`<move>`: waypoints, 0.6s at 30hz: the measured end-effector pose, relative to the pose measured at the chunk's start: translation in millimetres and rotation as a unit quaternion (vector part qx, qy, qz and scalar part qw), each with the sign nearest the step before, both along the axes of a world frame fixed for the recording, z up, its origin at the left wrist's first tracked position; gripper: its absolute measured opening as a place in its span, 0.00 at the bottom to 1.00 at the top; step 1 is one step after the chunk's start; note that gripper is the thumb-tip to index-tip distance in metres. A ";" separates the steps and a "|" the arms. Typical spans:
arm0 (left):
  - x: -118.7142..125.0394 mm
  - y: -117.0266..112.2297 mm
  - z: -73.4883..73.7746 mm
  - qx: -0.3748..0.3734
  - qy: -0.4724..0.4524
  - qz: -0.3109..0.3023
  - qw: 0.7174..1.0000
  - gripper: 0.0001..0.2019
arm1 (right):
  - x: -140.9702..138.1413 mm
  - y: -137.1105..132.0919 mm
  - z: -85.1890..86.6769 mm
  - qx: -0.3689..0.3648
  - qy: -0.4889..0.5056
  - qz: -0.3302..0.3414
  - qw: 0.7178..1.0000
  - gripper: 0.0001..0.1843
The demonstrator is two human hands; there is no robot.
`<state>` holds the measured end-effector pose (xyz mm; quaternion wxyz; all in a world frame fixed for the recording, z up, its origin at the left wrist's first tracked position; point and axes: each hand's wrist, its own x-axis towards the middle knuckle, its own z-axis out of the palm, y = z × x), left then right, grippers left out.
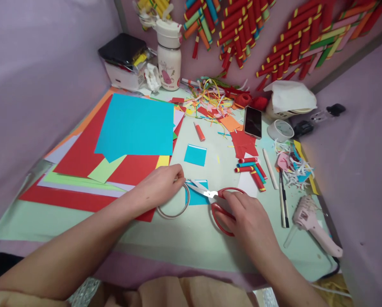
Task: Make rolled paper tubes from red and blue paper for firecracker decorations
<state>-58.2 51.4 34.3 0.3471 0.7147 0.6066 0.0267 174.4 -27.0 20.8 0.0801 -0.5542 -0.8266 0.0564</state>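
Note:
My left hand (160, 185) rests on the table with its fingers curled at the rim of a thin tape ring (174, 212). My right hand (247, 215) lies on the red handles of the scissors (217, 200), fingers closed over them. The steel blades point left, over a small blue paper square (198, 197). A second blue square (195, 154) lies a little farther back.
Large coloured paper sheets (133, 125) are stacked at the left. Rolled paper tubes (251, 168), pens (283, 199), a pink glue gun (309, 221), a phone (253, 122), a tape roll (280, 130), paper scraps and a bottle (169, 55) crowd the right and back.

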 end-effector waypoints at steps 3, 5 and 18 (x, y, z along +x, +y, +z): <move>-0.6 0.2 -1.1 -0.001 -0.002 0.002 1.000 0.10 | -3.1 1.9 -0.5 -0.001 -0.001 0.006 1.000 0.14; -0.8 0.7 -1.8 0.002 -0.004 0.000 1.000 0.09 | -4.7 3.1 -1.4 -0.003 0.000 0.007 1.000 0.14; -2.7 1.2 -6.2 -0.006 -0.012 0.010 1.000 0.09 | -8.9 3.6 -0.8 -0.009 -0.006 0.005 1.000 0.13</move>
